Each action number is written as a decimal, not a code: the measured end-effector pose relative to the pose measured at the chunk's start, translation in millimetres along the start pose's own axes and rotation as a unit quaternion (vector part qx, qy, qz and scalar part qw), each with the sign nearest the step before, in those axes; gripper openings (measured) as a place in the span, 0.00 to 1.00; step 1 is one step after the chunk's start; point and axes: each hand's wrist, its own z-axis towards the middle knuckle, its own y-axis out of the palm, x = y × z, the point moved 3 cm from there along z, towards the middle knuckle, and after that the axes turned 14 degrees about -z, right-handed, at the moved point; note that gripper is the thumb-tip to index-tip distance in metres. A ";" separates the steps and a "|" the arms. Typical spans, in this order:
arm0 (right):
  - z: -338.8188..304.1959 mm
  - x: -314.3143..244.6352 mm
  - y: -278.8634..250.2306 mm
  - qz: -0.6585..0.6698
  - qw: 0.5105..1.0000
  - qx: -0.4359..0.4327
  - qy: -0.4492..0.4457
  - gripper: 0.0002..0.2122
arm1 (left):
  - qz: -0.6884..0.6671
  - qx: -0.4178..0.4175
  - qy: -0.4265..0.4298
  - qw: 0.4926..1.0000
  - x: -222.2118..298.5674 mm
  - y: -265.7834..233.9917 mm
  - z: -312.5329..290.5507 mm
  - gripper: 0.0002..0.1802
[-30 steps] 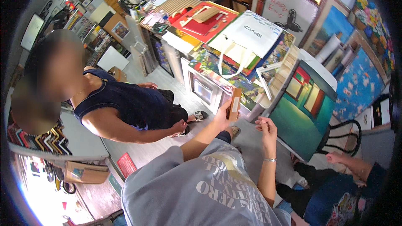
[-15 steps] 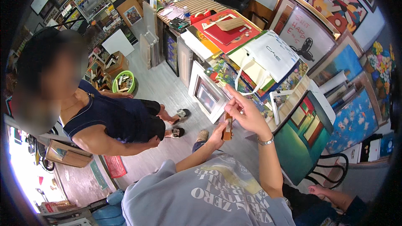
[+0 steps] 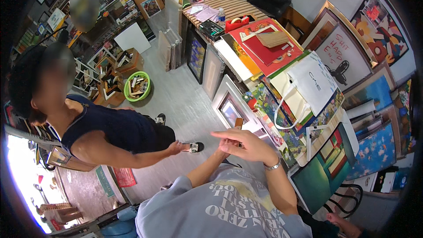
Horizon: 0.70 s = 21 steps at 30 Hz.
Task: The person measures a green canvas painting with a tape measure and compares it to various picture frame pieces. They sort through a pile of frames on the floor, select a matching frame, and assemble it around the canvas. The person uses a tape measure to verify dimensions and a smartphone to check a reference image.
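The left hand [image 3: 223,149] appears curled around the lower part of a small brown wooden piece [image 3: 239,123], though most of that grip is hidden; the piece's upper end stands clear beyond the fingers. The right hand [image 3: 255,146] is spread nearly flat, fingers reaching leftward across the left, with nothing seen in it; whether the two touch cannot be told. Holding the piece well likely means a firm grip low down, its top left exposed, and the flat hand moving without knocking it. Just beyond the hands a white frame [image 3: 224,99] leans by the table [image 3: 229,3], which bears a white bag [image 3: 315,81] and red sheets [image 3: 264,26]. A green canvas [image 3: 308,183] lies to the right, so elbow room there seems tight. A person in a navy top [image 3: 116,128] stands at the left, near a green basin [image 3: 148,89].
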 end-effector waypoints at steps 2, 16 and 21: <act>1.6 21.9 2.8 0.037 0.998 0.047 0.019 0.18 | -0.010 -0.004 -0.018 1.000 19.0 -6.0 10.8 0.26; -45.7 122.3 34.2 0.183 0.933 0.210 0.228 0.08 | -0.001 0.059 0.027 0.998 68.3 -17.7 34.9 0.29; -48.7 125.2 42.6 0.190 0.922 0.228 0.251 0.06 | 0.033 0.063 0.035 0.997 70.3 -30.2 34.3 0.29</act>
